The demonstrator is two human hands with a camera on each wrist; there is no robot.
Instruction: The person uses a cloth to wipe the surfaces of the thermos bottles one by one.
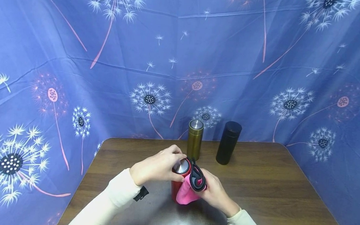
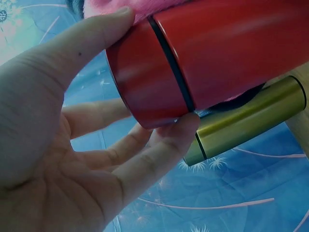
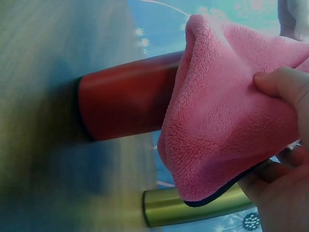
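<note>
A red thermos flask point(image 1: 175, 192) with a shiny silver lid top point(image 1: 182, 166) stands upright on the table. My left hand point(image 1: 159, 164) grips it around the lid; in the left wrist view the thumb and fingertips lie on opposite sides of the red lid point(image 2: 140, 72), near the dark seam. A folded pink cloth point(image 3: 217, 111) with a dark edge is pinched in my right hand point(image 1: 213, 191), thumb on its fluffy face. The cloth lies against the right side of the flask and hides part of it.
Behind the red flask stands a gold thermos flask point(image 1: 194, 142) with a silver top. To its right is a black flask point(image 1: 228, 144). The wooden table point(image 1: 265, 186) ends at a blue dandelion-print curtain point(image 1: 226, 60) at the back and sides.
</note>
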